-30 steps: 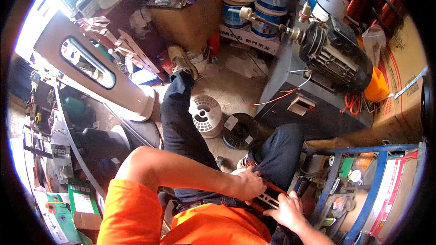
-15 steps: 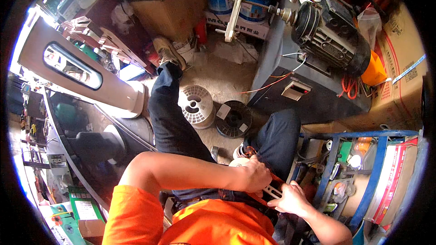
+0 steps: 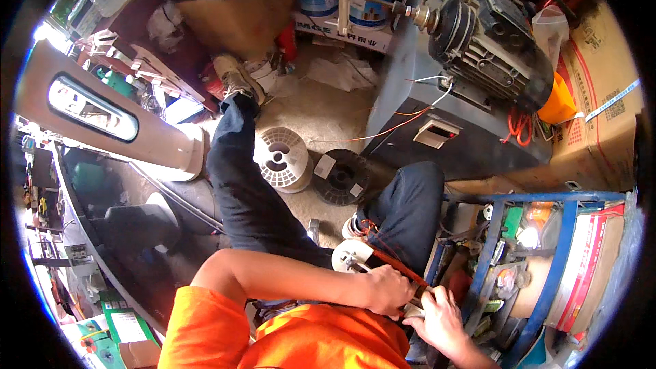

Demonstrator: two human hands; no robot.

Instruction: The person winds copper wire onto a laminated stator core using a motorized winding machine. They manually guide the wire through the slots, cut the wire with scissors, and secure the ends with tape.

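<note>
My left hand (image 3: pixel 389 292) is closed around a thin metal rod on my lap. From its fingers the rod leads to a white rounded piece (image 3: pixel 347 254) with a metal fitting on its face. Close beside it, my right hand (image 3: pixel 437 313) has bent fingers closed on a small, pale metal-looking part, mostly hidden. A reddish-orange strand bundle (image 3: pixel 398 264) runs from beside the white piece toward my right hand; thin reddish strands lie near my right shoe.
A white spool (image 3: pixel 281 158) and a black spool (image 3: pixel 340 177) stand on the floor between my legs. An electric motor (image 3: pixel 492 48) sits on a grey metal box (image 3: pixel 403 116). At right is a blue-framed rack (image 3: pixel 564 253) with parts; a pale column (image 3: pixel 109 109) leans at left.
My left hand has drawn back from the white piece, which now shows more fully. The slotted metal part seen between my hands is now mostly covered. The whole view has shifted slightly.
</note>
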